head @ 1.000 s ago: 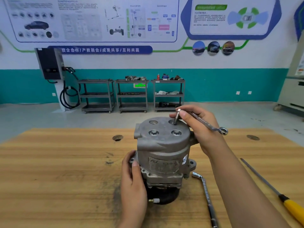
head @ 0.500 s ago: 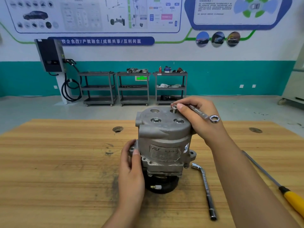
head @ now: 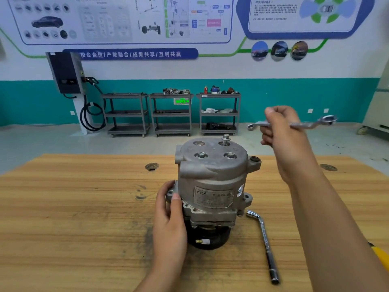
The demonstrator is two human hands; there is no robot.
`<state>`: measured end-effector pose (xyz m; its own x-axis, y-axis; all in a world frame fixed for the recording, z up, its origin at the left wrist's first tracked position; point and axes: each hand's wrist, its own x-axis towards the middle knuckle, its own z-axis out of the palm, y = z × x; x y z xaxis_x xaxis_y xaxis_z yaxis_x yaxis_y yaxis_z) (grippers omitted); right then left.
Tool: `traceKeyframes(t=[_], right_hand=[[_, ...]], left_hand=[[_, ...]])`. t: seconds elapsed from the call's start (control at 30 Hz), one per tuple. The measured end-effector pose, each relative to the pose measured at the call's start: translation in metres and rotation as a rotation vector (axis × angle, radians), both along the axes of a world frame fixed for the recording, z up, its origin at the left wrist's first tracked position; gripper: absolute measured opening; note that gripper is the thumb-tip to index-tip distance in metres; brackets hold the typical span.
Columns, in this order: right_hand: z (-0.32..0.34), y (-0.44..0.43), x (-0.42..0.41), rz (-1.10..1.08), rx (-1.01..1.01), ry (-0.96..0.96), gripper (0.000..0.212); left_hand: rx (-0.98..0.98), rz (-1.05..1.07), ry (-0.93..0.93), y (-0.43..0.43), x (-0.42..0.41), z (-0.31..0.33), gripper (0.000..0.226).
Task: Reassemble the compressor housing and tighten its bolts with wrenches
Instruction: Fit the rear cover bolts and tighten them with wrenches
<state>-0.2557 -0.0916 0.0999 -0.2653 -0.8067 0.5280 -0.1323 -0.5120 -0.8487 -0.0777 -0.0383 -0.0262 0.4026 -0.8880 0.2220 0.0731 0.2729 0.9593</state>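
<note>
The grey metal compressor housing [head: 212,182] stands upright on the wooden workbench [head: 73,207], on its black pulley end. My left hand [head: 169,213] grips its lower left flange. A loose bolt [head: 225,139] sticks up from the far right hole of the top cover; two nearer bolts sit sunk in their holes, and the far left hole looks empty. My right hand [head: 283,131] is raised to the right of the housing, above it, and holds a double ring wrench [head: 309,124] level in the air.
An L-shaped socket wrench [head: 265,243] lies on the bench right of the housing. A yellow screwdriver handle [head: 381,255] shows at the right edge, behind my forearm. Two round holes mark the bench's far side. Shelving carts stand by the far wall.
My right hand set the bolt into the far right hole, let go of it, and lifted up and to the right with the wrench. The left hand stayed on the housing.
</note>
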Motion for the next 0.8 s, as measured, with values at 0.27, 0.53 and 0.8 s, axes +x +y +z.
traceKeyframes(t=[0.27,0.53,0.8], right_hand=[[0.004,0.007,-0.019,0.479,0.014,-0.236,0.012],[0.002,0.003,-0.021,0.518,0.036,-0.344,0.005],[0.001,-0.001,-0.019,0.469,-0.097,-0.480,0.016]], left_hand=[[-0.011,0.004,-0.014,0.001,0.000,0.001,0.023],[-0.020,-0.016,0.013,0.002,-0.001,0.003,0.023],[-0.020,-0.024,0.003,0.003,-0.001,0.004,0.023]])
